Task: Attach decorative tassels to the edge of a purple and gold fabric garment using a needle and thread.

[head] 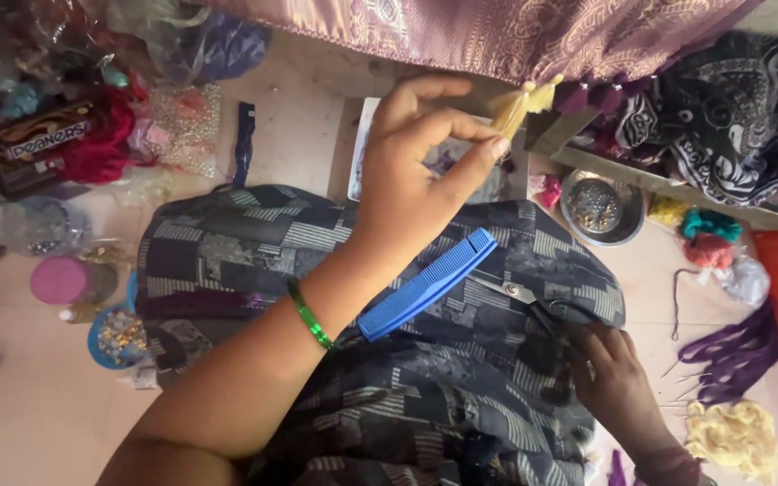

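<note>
Head view: left hand (407, 171) pinches yellow tassel (522, 103); right hand (619, 378) touches scissors (533, 301).

Blue comb (428, 284) — yellow tassel (522, 103) — green bangle (309, 315) — grey patchwork-print cloth (227, 243)

Cloth, thread, plastic and steel around the hands

The left hand (407, 171) pinches a soft, matt yellow thread tassel (522, 101) under glossy, woven purple silk cloth (515, 31). Beneath its wrist lies a smooth blue plastic comb (427, 284) on matt patterned grey cloth (425, 396). Just beside the right hand (619, 382) are shiny metal scissors (520, 292); beyond it, a polished steel bowl (601, 209).
</note>
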